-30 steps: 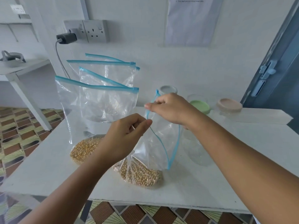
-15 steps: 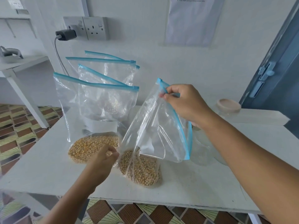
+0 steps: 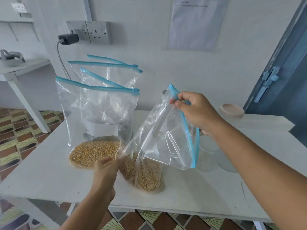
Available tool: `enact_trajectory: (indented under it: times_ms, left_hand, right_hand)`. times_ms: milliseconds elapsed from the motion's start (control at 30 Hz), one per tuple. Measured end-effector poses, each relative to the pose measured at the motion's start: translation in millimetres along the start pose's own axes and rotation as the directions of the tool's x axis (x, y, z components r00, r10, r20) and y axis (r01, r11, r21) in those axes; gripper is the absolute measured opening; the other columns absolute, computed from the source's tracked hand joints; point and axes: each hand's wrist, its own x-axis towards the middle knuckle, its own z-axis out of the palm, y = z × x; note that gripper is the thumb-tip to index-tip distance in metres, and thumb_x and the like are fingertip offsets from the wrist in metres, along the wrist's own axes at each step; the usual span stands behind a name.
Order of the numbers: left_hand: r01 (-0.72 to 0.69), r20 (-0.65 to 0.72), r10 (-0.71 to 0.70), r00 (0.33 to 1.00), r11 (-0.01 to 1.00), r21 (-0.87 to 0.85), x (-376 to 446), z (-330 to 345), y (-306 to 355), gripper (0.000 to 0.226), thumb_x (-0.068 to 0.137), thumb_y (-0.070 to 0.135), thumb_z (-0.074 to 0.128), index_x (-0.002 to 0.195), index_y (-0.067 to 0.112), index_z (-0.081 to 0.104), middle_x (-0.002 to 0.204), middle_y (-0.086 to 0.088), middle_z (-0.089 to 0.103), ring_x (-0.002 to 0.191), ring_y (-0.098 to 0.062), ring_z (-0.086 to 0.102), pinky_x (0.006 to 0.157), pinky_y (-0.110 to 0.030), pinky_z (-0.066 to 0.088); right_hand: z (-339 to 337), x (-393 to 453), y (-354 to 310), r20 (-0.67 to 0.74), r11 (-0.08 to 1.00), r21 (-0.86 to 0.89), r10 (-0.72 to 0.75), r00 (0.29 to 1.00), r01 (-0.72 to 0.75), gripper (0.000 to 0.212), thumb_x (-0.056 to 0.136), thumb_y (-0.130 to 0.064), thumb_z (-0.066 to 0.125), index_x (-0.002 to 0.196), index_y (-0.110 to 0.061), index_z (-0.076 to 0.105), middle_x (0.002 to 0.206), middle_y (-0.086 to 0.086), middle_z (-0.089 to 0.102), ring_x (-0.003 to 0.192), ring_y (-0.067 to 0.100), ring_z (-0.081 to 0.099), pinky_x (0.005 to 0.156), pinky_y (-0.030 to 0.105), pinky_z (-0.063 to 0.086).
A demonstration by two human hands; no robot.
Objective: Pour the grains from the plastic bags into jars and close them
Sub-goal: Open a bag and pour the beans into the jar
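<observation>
1. White table [image 3: 41,176] against a pale wall carries everything, and its near edge is cut off at the lower right.
2. Near the front middle, the open bag [image 3: 159,143] leans to the right, its base of pale round grains [image 3: 146,173] resting on the table.
3. The right hand [image 3: 196,112] has its grip curled round the blue zip strip at the bag's upper corner, thumb and fingers pinching it.
4. The left hand [image 3: 106,170] is at the bag's lower left edge; it is blurred, and whether its grip holds the plastic cannot be told.
5. Behind the bag and the right wrist, a clear jar [image 3: 209,156] shows only in part.
6. A tan lid [image 3: 232,110] lies further back to the right.
7. To the left, a sealed bag of yellow kernels [image 3: 96,113] stands upright, with more bags [image 3: 116,75] behind it whose contents are hard to make out.
8. On the wall, a double socket [image 3: 93,32] holds a black plug.
</observation>
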Motion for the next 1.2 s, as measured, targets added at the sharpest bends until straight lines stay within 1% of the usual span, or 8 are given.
enact_trajectory:
  times_ms: [67, 233, 400, 533, 733, 867, 1100, 1200]
  left_hand:
    - [-0.153, 0.009, 0.154, 0.988, 0.988, -0.027, -17, 12, 7, 0.042, 0.094, 0.014, 0.077, 0.125, 0.016, 0.048, 0.108, -0.01, 0.064, 0.097, -0.022, 0.061, 0.09, -0.035, 0.049]
    - [-0.385, 0.087, 0.385, 0.919, 0.923, -0.026, -23, 32, 31, 0.017, 0.104, 0.012, 0.061, 0.107, 0.027, 0.057, 0.096, -0.012, 0.062, 0.081, -0.024, 0.06, 0.067, -0.038, 0.048]
    - [-0.382, 0.167, 0.401, 0.901, 0.914, -0.134, -7, 41, 53, 0.017, 0.107, 0.007, 0.055, 0.1, 0.016, 0.068, 0.114, -0.029, 0.065, 0.094, -0.035, 0.067, 0.091, -0.056, 0.058]
    - [-0.337, 0.231, 0.35, 0.908, 0.937, -0.095, 7, 35, 49, 0.02, 0.102, 0.002, 0.058, 0.095, 0.013, 0.073, 0.119, -0.027, 0.066, 0.112, -0.051, 0.063, 0.097, -0.058, 0.053]
    - [-0.329, 0.454, 0.227, 0.861, 0.931, 0.158, 6, 16, 42, 0.035, 0.101, 0.0, 0.058, 0.099, 0.023, 0.085, 0.112, 0.009, 0.078, 0.116, -0.01, 0.065, 0.105, -0.034, 0.046]
    - [-0.326, 0.384, 0.232, 0.894, 0.924, 0.2, 9, 18, 42, 0.038, 0.103, 0.001, 0.057, 0.098, 0.027, 0.085, 0.109, 0.014, 0.078, 0.116, -0.012, 0.066, 0.105, -0.035, 0.048]
    - [-0.46, 0.271, 0.426, 0.863, 0.885, 0.075, 4, 28, 51, 0.032, 0.104, 0.001, 0.056, 0.105, 0.02, 0.082, 0.105, -0.001, 0.079, 0.095, -0.021, 0.073, 0.094, -0.04, 0.058]
    - [-0.526, 0.271, 0.497, 0.824, 0.85, 0.041, -3, 33, 61, 0.035, 0.103, 0.0, 0.056, 0.1, 0.022, 0.082, 0.1, -0.001, 0.078, 0.085, -0.017, 0.069, 0.087, -0.035, 0.056]
  right_hand:
    - [-4, 0, 2, -0.015, 1.0, 0.004, 0.006, 1.0, -0.006, 0.016, 0.099, -0.023, 0.065, 0.092, -0.03, 0.077, 0.097, -0.012, 0.074, 0.095, 0.013, 0.066, 0.09, 0.03, 0.05]
    - [-13, -1, 4, -0.05, 0.996, 0.085, 0.035, 0.998, -0.03, 0.02, 0.101, -0.017, 0.061, 0.094, -0.026, 0.078, 0.09, -0.006, 0.076, 0.09, 0.008, 0.066, 0.093, 0.031, 0.05]
    - [-17, -1, 6, -0.067, 0.993, 0.117, 0.043, 0.997, -0.035, 0.022, 0.102, -0.014, 0.059, 0.095, -0.023, 0.078, 0.086, -0.006, 0.076, 0.079, 0.005, 0.065, 0.072, 0.023, 0.044]
    - [-16, -1, 13, -0.083, 0.987, 0.153, 0.069, 0.994, -0.055, 0.024, 0.102, -0.013, 0.06, 0.091, -0.025, 0.077, 0.089, -0.007, 0.077, 0.097, 0.019, 0.073, 0.08, 0.033, 0.055]
    - [-16, -3, 21, -0.069, 0.984, 0.17, 0.066, 0.995, -0.053, 0.023, 0.101, -0.011, 0.06, 0.094, -0.023, 0.078, 0.098, -0.008, 0.078, 0.101, 0.018, 0.074, 0.101, 0.052, 0.056]
    - [-13, -6, 19, -0.05, 0.989, 0.144, 0.052, 0.997, -0.045, 0.023, 0.103, -0.01, 0.057, 0.097, -0.021, 0.076, 0.086, -0.018, 0.074, 0.085, 0.0, 0.069, 0.081, 0.024, 0.055]
    - [-21, -4, 14, -0.064, 0.987, 0.149, 0.074, 0.995, -0.064, 0.024, 0.103, -0.013, 0.057, 0.094, -0.025, 0.076, 0.096, -0.002, 0.077, 0.098, 0.02, 0.073, 0.093, 0.043, 0.058]
    - [-27, -3, 7, -0.104, 0.971, 0.234, 0.072, 0.992, -0.046, 0.023, 0.104, -0.008, 0.056, 0.095, -0.016, 0.075, 0.09, 0.0, 0.074, 0.087, 0.017, 0.073, 0.093, 0.043, 0.062]
